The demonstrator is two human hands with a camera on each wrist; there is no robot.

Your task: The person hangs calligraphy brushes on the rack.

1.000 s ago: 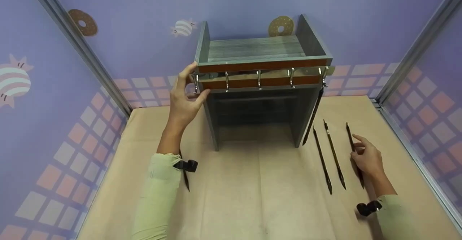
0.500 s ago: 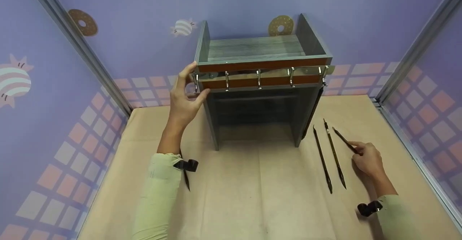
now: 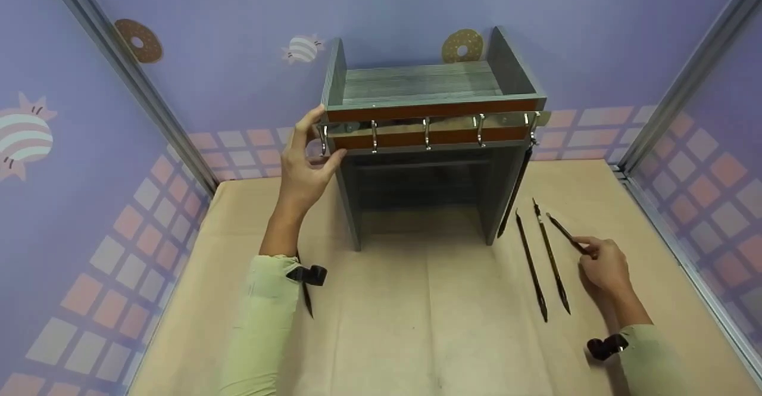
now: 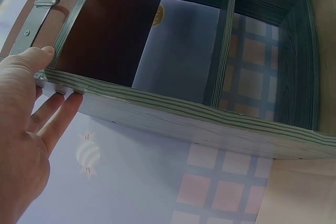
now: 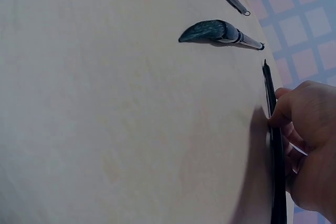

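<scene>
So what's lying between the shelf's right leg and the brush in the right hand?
Two black brushes lie side by side on the paper, seen in the head view, left of the held brush in the right hand.

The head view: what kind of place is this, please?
Probably a small staged booth, not a real room. Purple walls printed with donuts and candies meet at metal corner rails. The table is covered in brown paper and bears only a grey rack and brushes.
</scene>
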